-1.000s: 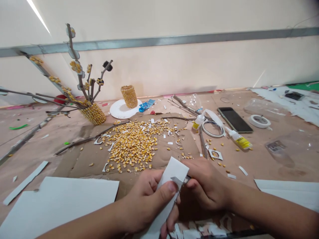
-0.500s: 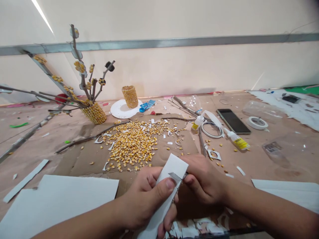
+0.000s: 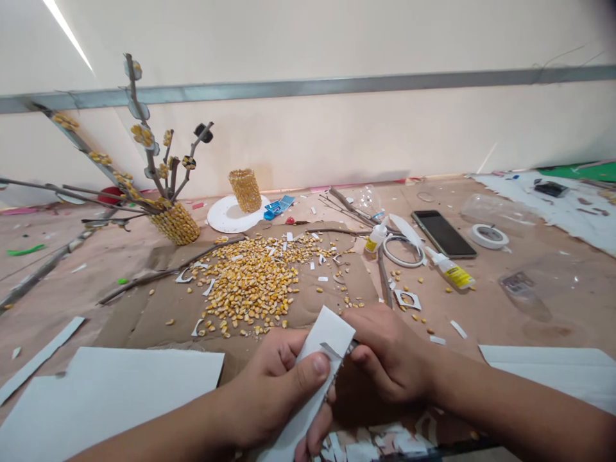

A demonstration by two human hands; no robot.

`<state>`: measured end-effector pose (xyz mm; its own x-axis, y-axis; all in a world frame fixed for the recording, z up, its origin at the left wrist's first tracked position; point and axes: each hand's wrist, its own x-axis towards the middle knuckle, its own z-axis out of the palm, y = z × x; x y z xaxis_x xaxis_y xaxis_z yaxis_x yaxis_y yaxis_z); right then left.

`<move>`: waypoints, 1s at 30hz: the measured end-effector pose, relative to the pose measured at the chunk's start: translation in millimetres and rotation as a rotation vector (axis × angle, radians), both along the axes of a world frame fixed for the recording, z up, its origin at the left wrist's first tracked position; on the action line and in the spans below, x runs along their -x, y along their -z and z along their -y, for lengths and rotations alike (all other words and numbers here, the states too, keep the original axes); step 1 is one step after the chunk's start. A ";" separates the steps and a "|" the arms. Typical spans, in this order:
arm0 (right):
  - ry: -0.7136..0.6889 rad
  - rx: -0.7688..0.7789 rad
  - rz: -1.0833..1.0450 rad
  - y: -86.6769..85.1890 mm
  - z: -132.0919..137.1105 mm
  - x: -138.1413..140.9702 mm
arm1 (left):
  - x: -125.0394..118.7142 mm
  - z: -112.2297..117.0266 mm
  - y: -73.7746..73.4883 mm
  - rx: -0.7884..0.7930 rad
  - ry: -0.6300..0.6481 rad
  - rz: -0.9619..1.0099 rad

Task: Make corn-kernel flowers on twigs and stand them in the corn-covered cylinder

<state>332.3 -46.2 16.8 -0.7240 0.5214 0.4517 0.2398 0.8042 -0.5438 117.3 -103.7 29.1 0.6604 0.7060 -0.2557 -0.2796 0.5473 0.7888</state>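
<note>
My left hand (image 3: 274,391) pinches a white strip of card (image 3: 317,359), thumb on top, and holds it slanted above the table's near edge. My right hand (image 3: 392,356) is closed on a small metal blade or pair of scissors (image 3: 347,348) that meets the card's right edge; most of the tool is hidden in the fist. Small white paper offcuts (image 3: 366,446) lie under the hands. Just beyond the hands a heap of yellow corn kernels (image 3: 250,282) lies on a brown cardboard sheet (image 3: 158,308).
A corn-covered vase with branches (image 3: 176,221) and a second corn-covered cup (image 3: 245,189) on a white plate stand at the back left. Glue bottles (image 3: 450,269), a phone (image 3: 443,234), tape roll (image 3: 488,236) and clear plastic packaging lie to the right. White card sheets (image 3: 110,398) lie at front left and right.
Both hands with the card have shifted slightly left and toward me; the grip on card and tool is the same. The view has panned a little.
</note>
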 end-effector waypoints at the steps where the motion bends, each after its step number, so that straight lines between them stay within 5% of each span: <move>1: -0.002 0.004 -0.004 0.9 0.3 0.6 | -0.4 -0.4 0.6 -0.005 0.001 -0.009; 11: -0.011 -0.023 -0.076 3.2 0.9 9.4 | -10.5 3.0 -5.5 0.057 0.004 -0.081; 21: 0.101 0.030 -0.048 8.9 -16.5 -3.9 | 9.3 10.6 -18.0 0.018 0.040 -0.181; 26: 0.111 0.471 -0.307 -5.5 -6.0 2.0 | 3.7 -7.1 -11.0 -0.016 0.050 -0.264; 30: 0.076 0.904 -0.243 -19.2 3.9 8.3 | -0.7 -15.9 -5.1 -0.046 0.120 -0.313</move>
<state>324.0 -50.1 36.0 -0.6128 0.7901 -0.0134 0.0726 0.0393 -0.9966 118.0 -87.8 34.2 0.6339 0.6436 -0.4289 0.0437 0.5239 0.8506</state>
